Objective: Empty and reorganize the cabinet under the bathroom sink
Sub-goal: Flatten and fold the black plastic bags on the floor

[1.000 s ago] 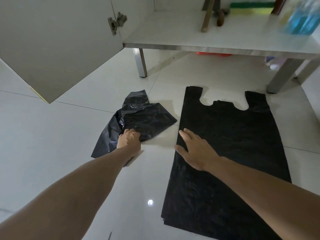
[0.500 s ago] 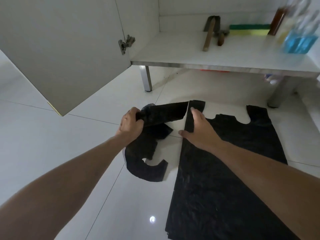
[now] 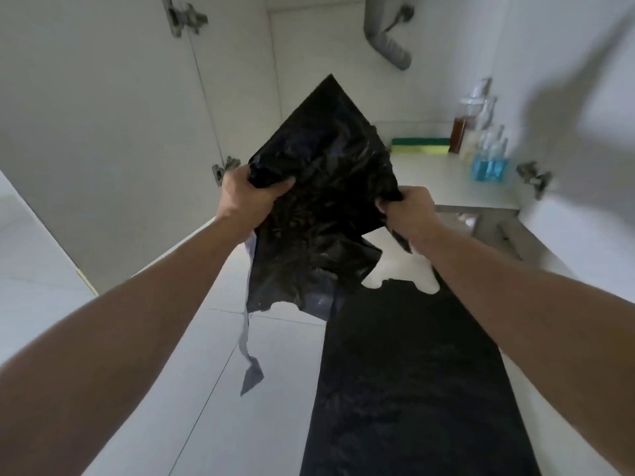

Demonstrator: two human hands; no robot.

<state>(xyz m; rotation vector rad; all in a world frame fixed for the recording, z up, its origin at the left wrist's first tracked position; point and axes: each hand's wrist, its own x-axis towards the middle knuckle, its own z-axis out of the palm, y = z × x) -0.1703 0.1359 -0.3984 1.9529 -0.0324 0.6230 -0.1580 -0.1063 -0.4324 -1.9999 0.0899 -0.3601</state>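
A crumpled black plastic bag (image 3: 319,201) hangs in the air in front of the open cabinet, stretched between both hands. My left hand (image 3: 247,197) grips its left edge and my right hand (image 3: 409,211) grips its right edge. One corner of the bag points up and a thin handle strip dangles below. A second black bag (image 3: 412,372) lies flat on the white floor under my right forearm, handles toward the cabinet. The cabinet shelf (image 3: 446,180) is seen behind the held bag.
On the shelf stand a green-yellow sponge (image 3: 421,146), a brown bottle (image 3: 462,128) and clear bottles with blue liquid (image 3: 489,163). A grey drain pipe (image 3: 386,36) hangs above. The left cabinet door (image 3: 103,132) stands open, and the blurred right door (image 3: 584,115) is close by.
Both hands lifted the crumpled bag off the floor and spread it in the air. My right hand left the flat bag and took the crumpled one. The view tilted up toward the cabinet.
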